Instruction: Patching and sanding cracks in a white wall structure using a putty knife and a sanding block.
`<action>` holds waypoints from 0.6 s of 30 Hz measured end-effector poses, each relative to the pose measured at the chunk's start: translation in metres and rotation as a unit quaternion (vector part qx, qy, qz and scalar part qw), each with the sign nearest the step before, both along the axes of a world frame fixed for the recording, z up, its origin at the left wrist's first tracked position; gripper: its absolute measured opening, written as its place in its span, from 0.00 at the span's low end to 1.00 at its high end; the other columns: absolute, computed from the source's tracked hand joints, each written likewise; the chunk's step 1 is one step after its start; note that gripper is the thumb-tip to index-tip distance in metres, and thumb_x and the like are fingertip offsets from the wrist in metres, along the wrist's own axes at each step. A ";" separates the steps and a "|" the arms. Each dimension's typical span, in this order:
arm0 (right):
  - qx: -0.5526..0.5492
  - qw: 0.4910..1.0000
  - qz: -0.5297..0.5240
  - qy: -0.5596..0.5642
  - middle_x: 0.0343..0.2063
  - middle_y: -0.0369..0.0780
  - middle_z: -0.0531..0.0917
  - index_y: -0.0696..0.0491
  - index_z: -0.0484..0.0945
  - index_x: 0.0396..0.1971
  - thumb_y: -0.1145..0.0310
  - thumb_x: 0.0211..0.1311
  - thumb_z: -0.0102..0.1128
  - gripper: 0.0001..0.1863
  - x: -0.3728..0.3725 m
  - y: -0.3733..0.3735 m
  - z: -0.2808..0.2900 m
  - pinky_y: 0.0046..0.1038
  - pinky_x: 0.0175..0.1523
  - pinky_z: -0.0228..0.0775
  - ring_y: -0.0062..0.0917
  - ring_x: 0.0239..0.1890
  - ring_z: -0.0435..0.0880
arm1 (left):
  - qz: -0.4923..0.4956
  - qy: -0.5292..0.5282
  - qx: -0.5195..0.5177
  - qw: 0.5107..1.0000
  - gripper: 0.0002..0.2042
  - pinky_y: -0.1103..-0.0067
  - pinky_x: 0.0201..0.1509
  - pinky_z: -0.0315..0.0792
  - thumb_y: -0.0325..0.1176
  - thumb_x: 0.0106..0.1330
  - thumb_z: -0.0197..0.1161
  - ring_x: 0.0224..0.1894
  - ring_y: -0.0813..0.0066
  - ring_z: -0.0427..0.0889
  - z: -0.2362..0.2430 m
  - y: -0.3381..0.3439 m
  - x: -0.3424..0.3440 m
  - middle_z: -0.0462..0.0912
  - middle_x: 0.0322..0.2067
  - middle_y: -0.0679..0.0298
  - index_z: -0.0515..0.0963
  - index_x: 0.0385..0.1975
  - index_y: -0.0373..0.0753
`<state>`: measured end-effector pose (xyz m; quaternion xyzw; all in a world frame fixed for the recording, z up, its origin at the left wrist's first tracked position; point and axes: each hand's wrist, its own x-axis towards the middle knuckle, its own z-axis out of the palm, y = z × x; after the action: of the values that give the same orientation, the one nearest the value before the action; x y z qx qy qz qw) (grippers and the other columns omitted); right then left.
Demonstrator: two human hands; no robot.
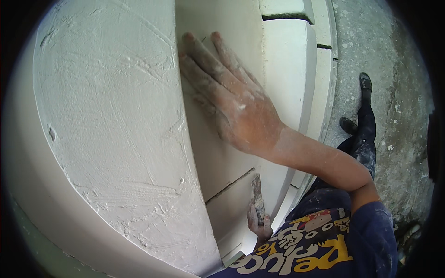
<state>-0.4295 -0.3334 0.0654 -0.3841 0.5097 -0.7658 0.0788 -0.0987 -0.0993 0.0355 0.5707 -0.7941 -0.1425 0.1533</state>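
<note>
My right hand (232, 99) reaches in from the right and lies against a pale plastered surface (218, 169), its fingers stretched out and coated in white dust. Close to its fingertips runs the straight edge of a broad white plaster face (111, 106), marked with scratches and small pits. Lower down, by my shirt, my left hand (259, 224) is closed on a narrow, plaster-caked hand tool (257, 187). The tool's upper part sticks up past the fingers; whether it is a handle or a blade, I cannot tell. A dark slanting joint (229, 185) cuts the pale surface between my hands.
White blocks (285, 65) with dark gaps between them form stepped edges on the right. Beyond them lies a rough, stained concrete floor (394, 139), where my dark shoe (365, 82) shows. A pale curved band (21, 153) borders the plaster face on the left.
</note>
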 end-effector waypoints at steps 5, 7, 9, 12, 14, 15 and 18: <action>0.073 0.992 -0.095 -0.028 0.73 0.43 0.63 0.56 0.67 0.69 0.65 0.73 0.54 0.27 -0.017 -0.021 -0.001 0.44 0.79 0.50 0.48 0.76 0.57 | -0.012 -0.008 -0.013 1.000 0.31 0.52 0.66 0.69 0.33 0.67 0.60 0.62 0.32 0.74 -0.002 -0.004 -0.011 0.72 0.62 0.32 0.65 0.70 0.30; 0.088 0.995 0.044 0.017 0.76 0.42 0.58 0.52 0.66 0.71 0.64 0.70 0.59 0.31 0.019 0.013 0.004 0.45 0.77 0.57 0.44 0.78 0.53 | 0.002 -0.007 -0.007 1.000 0.31 0.52 0.66 0.69 0.33 0.67 0.60 0.62 0.32 0.74 0.003 0.000 -0.002 0.72 0.62 0.32 0.65 0.70 0.30; 0.106 0.991 0.074 0.038 0.76 0.41 0.57 0.50 0.67 0.71 0.62 0.70 0.58 0.30 0.019 0.014 -0.005 0.45 0.77 0.57 0.43 0.79 0.52 | 0.003 0.001 0.007 1.000 0.31 0.52 0.66 0.68 0.33 0.66 0.60 0.62 0.32 0.74 0.000 -0.001 -0.001 0.72 0.62 0.33 0.65 0.69 0.30; 0.078 0.994 -0.029 0.074 0.76 0.39 0.59 0.47 0.66 0.72 0.63 0.70 0.58 0.30 -0.030 -0.018 -0.005 0.45 0.77 0.56 0.45 0.78 0.52 | -0.007 -0.007 -0.007 1.000 0.30 0.51 0.67 0.67 0.32 0.66 0.60 0.62 0.31 0.74 -0.002 -0.002 -0.003 0.72 0.62 0.33 0.66 0.68 0.27; 0.079 0.996 -0.031 0.009 0.76 0.37 0.59 0.46 0.67 0.71 0.63 0.70 0.58 0.30 -0.047 -0.038 -0.001 0.45 0.77 0.57 0.45 0.78 0.51 | -0.010 0.034 -0.011 0.999 0.30 0.52 0.67 0.67 0.32 0.65 0.60 0.62 0.33 0.74 -0.006 -0.007 -0.004 0.72 0.62 0.33 0.66 0.67 0.24; 0.078 0.996 -0.030 0.009 0.76 0.37 0.59 0.46 0.67 0.71 0.63 0.70 0.58 0.30 -0.039 -0.033 0.000 0.45 0.77 0.57 0.45 0.78 0.51 | -0.009 0.034 -0.012 0.999 0.30 0.52 0.67 0.67 0.32 0.65 0.60 0.62 0.33 0.74 -0.007 -0.006 -0.002 0.72 0.62 0.33 0.66 0.67 0.24; 0.092 0.993 -0.054 0.040 0.71 0.39 0.66 0.48 0.70 0.69 0.67 0.69 0.58 0.28 -0.008 -0.013 0.000 0.46 0.76 0.58 0.45 0.75 0.60 | -0.006 0.009 -0.025 1.000 0.30 0.52 0.67 0.67 0.32 0.65 0.60 0.62 0.34 0.74 -0.006 -0.003 0.005 0.72 0.62 0.33 0.66 0.66 0.23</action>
<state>-0.4371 -0.3463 0.0653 -0.3774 0.6007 -0.7029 0.0515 -0.0940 -0.1018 0.0298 0.5607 -0.7991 -0.1287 0.1743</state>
